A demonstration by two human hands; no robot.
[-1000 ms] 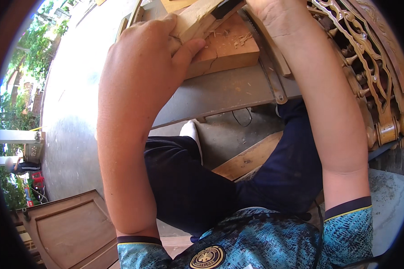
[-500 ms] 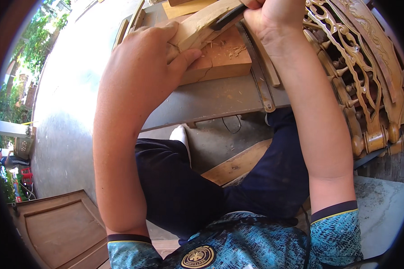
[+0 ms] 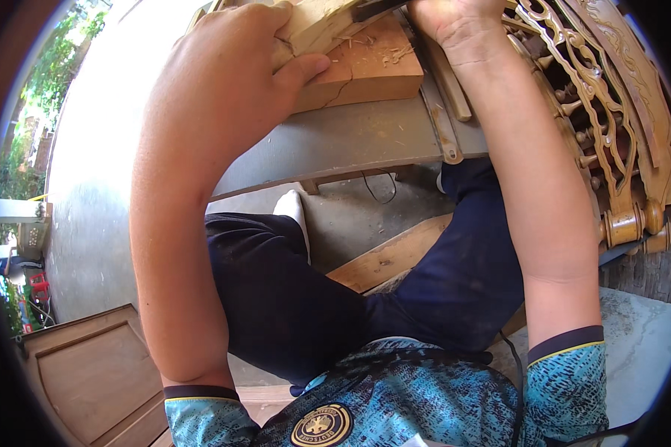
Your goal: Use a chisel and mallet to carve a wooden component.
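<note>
My left hand [image 3: 250,63] is wrapped round a pale piece of wood [image 3: 319,28], its thumb lying along the near side. The wood rests over a thick wooden block [image 3: 369,86] that has a crack in its front face and curled shavings on top. At the upper edge my right hand [image 3: 458,16] is closed on a chisel [image 3: 376,9], its dark flat blade slanting down to the left against the pale wood. The picture's edge cuts off part of this hand and the handle is hidden.
The block lies on a grey bench [image 3: 328,153], with a metal strip [image 3: 441,123] and a wooden stick [image 3: 451,86] right of it. Carved wooden furniture [image 3: 611,112] stands at the right. A panelled board [image 3: 89,372] lies at lower left, a plank [image 3: 391,253] between my legs.
The bench, block and both hands sit higher in the picture, so more of the right hand is cut off. The chisel stays against the held wood.
</note>
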